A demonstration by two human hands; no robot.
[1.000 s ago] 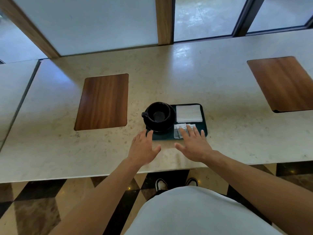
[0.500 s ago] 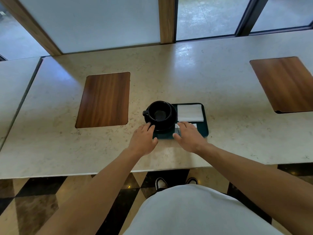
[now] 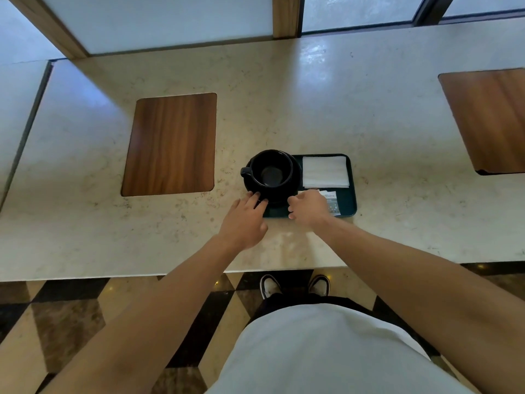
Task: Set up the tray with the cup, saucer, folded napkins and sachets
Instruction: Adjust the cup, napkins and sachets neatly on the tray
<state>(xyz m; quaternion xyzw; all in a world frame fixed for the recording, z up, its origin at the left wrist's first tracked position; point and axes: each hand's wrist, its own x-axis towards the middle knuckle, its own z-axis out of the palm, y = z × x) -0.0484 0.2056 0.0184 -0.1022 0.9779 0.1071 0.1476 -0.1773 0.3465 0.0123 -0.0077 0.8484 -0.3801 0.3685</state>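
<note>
Head view: your hands meet at the dark green tray [image 3: 351,183].
Cup [image 3: 272,171]: black, on its saucer [image 3: 295,191], just beyond your left fingertips.
Napkins [image 3: 325,172]: folded, past your right hand.
Sachets [image 3: 331,202]: partly under your right hand.
Left hand [image 3: 246,220]: fingers spread flat, touching the saucer's edge, gripping nothing.
Right hand [image 3: 308,209]: curled over the sachets; grip unclear.
Countertop [image 3: 284,109]: marble, under the tray.

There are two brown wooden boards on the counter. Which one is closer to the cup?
The wooden board on the left is closer to the cup. It lies just past the cup's handle side, while the other board sits far off at the right edge, beyond the tray.
</note>
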